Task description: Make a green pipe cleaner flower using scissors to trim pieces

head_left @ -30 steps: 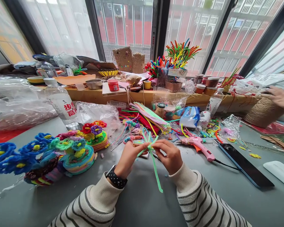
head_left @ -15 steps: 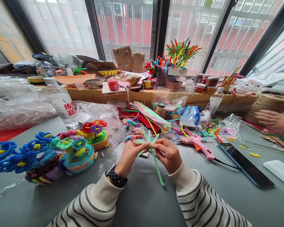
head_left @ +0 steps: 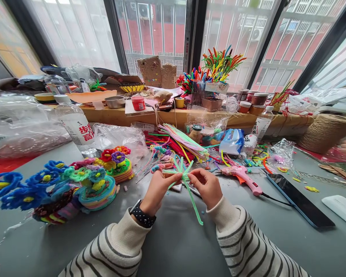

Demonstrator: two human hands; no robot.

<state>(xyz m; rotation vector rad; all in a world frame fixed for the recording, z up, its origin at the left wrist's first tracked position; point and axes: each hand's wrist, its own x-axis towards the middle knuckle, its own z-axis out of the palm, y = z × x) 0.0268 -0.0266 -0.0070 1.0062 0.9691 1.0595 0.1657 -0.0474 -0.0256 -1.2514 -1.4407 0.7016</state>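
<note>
Nearest: bare grey desk [head_left: 181,250]. Above it, centre of scene, a light-green fuzzy pipe-cleaner star [head_left: 194,203] is held between both hands. Left hand [head_left: 157,190]: thumb and fingers pinching beside the crossing. Right hand [head_left: 207,187]: thumb and index closed on the crossing's right side; remaining fingers curled.

Step, as judged: working the stems at their shared crossing. Best practice: let the left pinch act as the clamp, close against the crossing; make small turns with the right fingertips only; keep the legs spread so none gets trapped, and avoid creasing the wire.

Orientation: longest leg's free end points near and slightly right, dipping below the hands. Long axis therefore runs near-right to far-left through the crossing. Shorter legs fan toward the far side, one far-right, another near-left.

Beyond: pink plastic glue gun [head_left: 245,179] to the right; farther, a pastel pipe-cleaner bundle [head_left: 184,140].
</note>
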